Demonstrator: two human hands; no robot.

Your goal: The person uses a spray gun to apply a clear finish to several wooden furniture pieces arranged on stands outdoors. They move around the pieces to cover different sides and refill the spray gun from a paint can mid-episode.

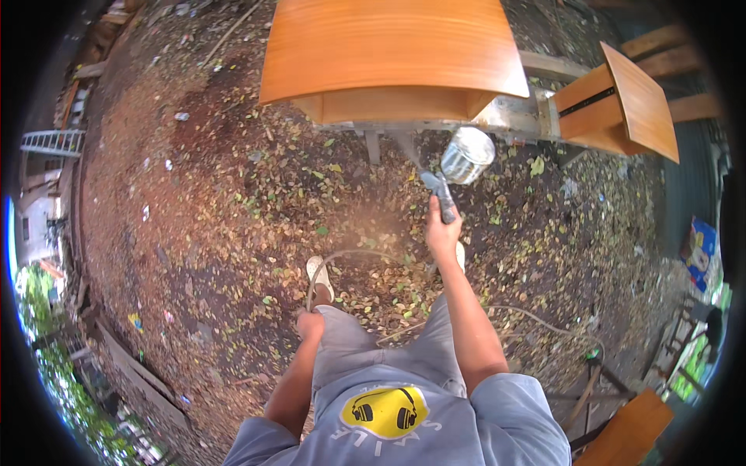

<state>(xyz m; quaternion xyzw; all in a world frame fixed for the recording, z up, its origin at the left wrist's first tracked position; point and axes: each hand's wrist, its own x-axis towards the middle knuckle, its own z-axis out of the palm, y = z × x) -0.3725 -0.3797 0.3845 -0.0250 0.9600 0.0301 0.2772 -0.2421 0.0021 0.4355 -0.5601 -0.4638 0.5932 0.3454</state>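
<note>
Head view: a metal spray gun (437, 190) with a rounded silver cup (468, 155) stood at the centre right, just short of the near edge of a glossy orange-brown wooden drawer (392, 50). The wearer's right hand (444, 229) was closed around the gun's handle, with the forearm stretched forward from the lower edge. A faint pale streak extended from the gun toward the drawer, whose broad panel faced upward above a shadowed recess. The left hand (309, 322) rested beside the left thigh, its fingers curled around a thin tan hose (350, 252) that arched between the legs. Beneath the drawer ran a weathered timber support (513, 116); to its right lay a second orange-brown wooden piece (641, 101) with a black rail on its side. Below spread dark ground strewn with yellow and brown leaves (233, 210), on which a cream-coloured shoe (320, 278) was planted. Toward the rim appeared a pale metal ladder (53, 143) at left, a blue packet (699, 252) at right and an orange-brown board (628, 431) at lower right.
</note>
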